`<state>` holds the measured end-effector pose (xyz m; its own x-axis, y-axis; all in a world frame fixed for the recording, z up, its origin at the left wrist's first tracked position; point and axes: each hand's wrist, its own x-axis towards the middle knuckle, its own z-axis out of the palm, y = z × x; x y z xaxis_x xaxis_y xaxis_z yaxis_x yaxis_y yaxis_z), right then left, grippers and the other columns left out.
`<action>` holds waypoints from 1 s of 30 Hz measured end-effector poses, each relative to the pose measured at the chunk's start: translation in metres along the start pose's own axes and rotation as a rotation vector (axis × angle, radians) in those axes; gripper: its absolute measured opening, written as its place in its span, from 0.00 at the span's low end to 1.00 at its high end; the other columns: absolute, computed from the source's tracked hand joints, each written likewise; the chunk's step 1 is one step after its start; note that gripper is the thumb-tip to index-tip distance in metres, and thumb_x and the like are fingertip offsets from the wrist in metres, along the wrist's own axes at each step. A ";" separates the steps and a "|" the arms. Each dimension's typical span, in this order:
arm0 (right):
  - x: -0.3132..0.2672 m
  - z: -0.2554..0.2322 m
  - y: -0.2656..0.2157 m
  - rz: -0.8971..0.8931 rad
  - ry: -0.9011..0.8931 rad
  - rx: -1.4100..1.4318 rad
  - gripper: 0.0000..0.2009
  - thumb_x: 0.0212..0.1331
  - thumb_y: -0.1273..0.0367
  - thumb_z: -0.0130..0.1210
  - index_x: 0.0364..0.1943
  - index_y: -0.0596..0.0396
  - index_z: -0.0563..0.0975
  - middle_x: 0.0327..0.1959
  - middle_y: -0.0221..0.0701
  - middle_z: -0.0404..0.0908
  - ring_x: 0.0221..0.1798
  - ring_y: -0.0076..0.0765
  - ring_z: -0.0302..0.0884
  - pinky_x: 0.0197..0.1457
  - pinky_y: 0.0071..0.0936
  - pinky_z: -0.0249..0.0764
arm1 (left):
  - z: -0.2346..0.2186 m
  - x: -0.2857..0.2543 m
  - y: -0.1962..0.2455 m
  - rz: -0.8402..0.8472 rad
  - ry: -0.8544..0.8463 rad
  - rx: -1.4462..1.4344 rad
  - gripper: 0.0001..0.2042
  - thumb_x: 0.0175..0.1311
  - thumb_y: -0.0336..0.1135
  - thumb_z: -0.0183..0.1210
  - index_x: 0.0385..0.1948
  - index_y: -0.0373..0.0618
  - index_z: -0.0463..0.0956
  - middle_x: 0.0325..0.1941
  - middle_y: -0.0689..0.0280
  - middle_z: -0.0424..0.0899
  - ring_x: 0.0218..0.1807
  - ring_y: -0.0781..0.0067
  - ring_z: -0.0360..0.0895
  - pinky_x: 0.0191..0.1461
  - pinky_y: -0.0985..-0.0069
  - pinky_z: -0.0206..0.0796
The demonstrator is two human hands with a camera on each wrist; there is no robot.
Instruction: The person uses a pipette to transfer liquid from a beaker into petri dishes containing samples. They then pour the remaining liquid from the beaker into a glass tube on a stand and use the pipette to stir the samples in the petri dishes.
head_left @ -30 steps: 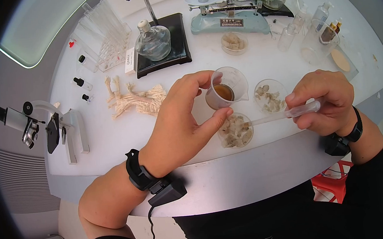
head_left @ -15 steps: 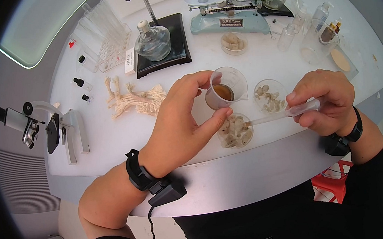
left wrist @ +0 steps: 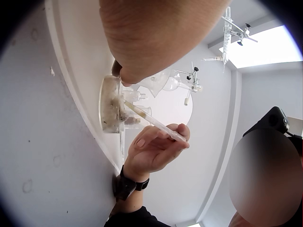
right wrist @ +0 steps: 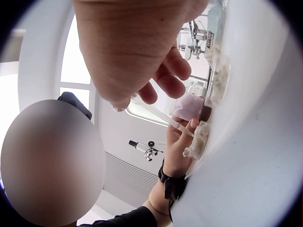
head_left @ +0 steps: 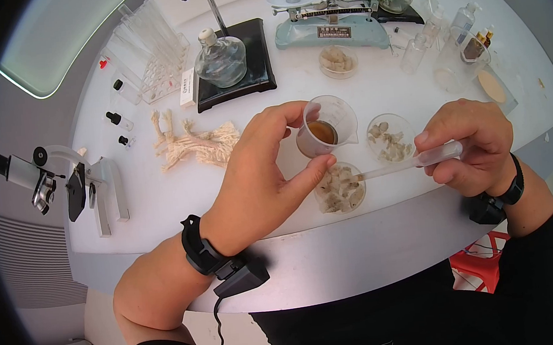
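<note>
The hands (head_left: 260,174) grip a beaker (head_left: 343,123) (left) and pinch a dropper (head_left: 410,163), its tip seemingly touching pale pieces (head_left: 341,193).

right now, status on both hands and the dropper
Left hand grips beaker of brown liquid. Right hand pinches dropper, angled toward pale pieces in near dish. Nothing visibly blocking the dropper.

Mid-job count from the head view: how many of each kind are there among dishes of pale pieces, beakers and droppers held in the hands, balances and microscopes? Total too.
Dishes of pale pieces: 3
Held beaker: 1
Held dropper: 1
Balance: 1
Microscope: 1
Total: 7
</note>
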<state>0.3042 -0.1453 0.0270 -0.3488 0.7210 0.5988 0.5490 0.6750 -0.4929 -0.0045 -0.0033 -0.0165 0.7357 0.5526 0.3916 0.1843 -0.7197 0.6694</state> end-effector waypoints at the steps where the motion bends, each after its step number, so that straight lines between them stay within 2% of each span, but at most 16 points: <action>1: 0.000 0.000 0.000 0.000 0.000 0.000 0.20 0.62 0.60 0.84 0.51 0.59 0.92 0.41 0.37 0.96 0.36 0.34 0.94 0.39 0.24 0.84 | 0.000 0.000 0.000 0.000 0.001 -0.004 0.28 0.69 0.31 0.78 0.70 0.42 0.79 0.67 0.62 0.87 0.66 0.67 0.82 0.73 0.67 0.72; 10: 0.004 0.001 0.001 -0.021 -0.008 -0.006 0.19 0.57 0.66 0.86 0.49 0.59 0.91 0.41 0.37 0.96 0.36 0.34 0.93 0.39 0.23 0.83 | 0.000 0.000 0.000 -0.003 -0.004 -0.003 0.28 0.70 0.31 0.78 0.70 0.42 0.79 0.67 0.62 0.87 0.67 0.67 0.82 0.73 0.67 0.71; 13: 0.001 0.003 0.006 -0.002 0.026 0.074 0.18 0.58 0.69 0.86 0.49 0.60 0.91 0.43 0.39 0.95 0.36 0.33 0.93 0.39 0.25 0.84 | 0.000 0.000 0.000 -0.010 -0.004 -0.006 0.28 0.70 0.31 0.78 0.70 0.42 0.79 0.67 0.62 0.87 0.67 0.67 0.82 0.73 0.67 0.71; 16: -0.002 0.007 0.008 -0.012 0.054 0.124 0.17 0.64 0.71 0.82 0.51 0.63 0.88 0.43 0.39 0.94 0.35 0.30 0.91 0.38 0.24 0.83 | 0.000 0.000 0.000 -0.004 -0.006 -0.004 0.28 0.70 0.31 0.77 0.70 0.42 0.79 0.67 0.62 0.87 0.67 0.67 0.82 0.73 0.67 0.71; 18: -0.006 0.011 0.002 0.195 0.171 0.464 0.15 0.75 0.69 0.74 0.56 0.64 0.84 0.43 0.39 0.92 0.30 0.25 0.88 0.33 0.21 0.81 | 0.000 0.000 0.000 -0.005 -0.004 -0.008 0.28 0.70 0.31 0.77 0.69 0.42 0.79 0.67 0.62 0.87 0.66 0.67 0.82 0.73 0.68 0.71; 19: -0.007 0.011 0.005 0.194 0.171 0.464 0.15 0.75 0.69 0.74 0.56 0.64 0.84 0.43 0.39 0.92 0.30 0.25 0.88 0.33 0.21 0.81 | 0.000 0.000 -0.001 -0.005 -0.001 -0.013 0.28 0.70 0.31 0.77 0.69 0.41 0.79 0.67 0.62 0.87 0.66 0.67 0.82 0.73 0.68 0.71; 21: -0.008 0.009 0.012 0.175 0.249 0.516 0.15 0.83 0.65 0.65 0.60 0.64 0.80 0.42 0.38 0.91 0.24 0.22 0.83 0.28 0.18 0.78 | 0.001 -0.001 -0.001 -0.008 0.003 -0.020 0.27 0.70 0.31 0.77 0.69 0.41 0.79 0.67 0.62 0.87 0.66 0.67 0.82 0.73 0.68 0.71; 22: -0.007 0.008 0.013 0.169 0.247 0.513 0.15 0.83 0.65 0.65 0.60 0.64 0.80 0.42 0.38 0.91 0.24 0.22 0.83 0.28 0.18 0.78 | 0.001 0.000 -0.001 -0.009 0.009 -0.028 0.27 0.70 0.32 0.77 0.69 0.41 0.79 0.67 0.61 0.87 0.66 0.67 0.82 0.73 0.68 0.71; 25: -0.002 0.008 0.011 0.268 0.427 0.549 0.13 0.86 0.64 0.61 0.60 0.61 0.80 0.42 0.38 0.90 0.21 0.21 0.81 0.25 0.19 0.76 | -0.001 0.000 0.001 -0.011 -0.001 -0.029 0.28 0.70 0.32 0.77 0.70 0.41 0.79 0.67 0.61 0.88 0.66 0.67 0.82 0.73 0.67 0.72; 30: -0.005 0.010 0.018 0.231 0.382 0.459 0.11 0.84 0.67 0.64 0.57 0.63 0.82 0.41 0.39 0.89 0.22 0.21 0.82 0.24 0.18 0.76 | 0.000 0.000 -0.001 0.009 0.008 -0.029 0.28 0.69 0.32 0.78 0.70 0.42 0.79 0.67 0.61 0.88 0.65 0.66 0.83 0.72 0.67 0.72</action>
<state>0.3079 -0.1352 0.0092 0.0816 0.8061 0.5862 0.1667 0.5688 -0.8054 -0.0044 -0.0026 -0.0168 0.7321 0.5497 0.4022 0.1591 -0.7121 0.6838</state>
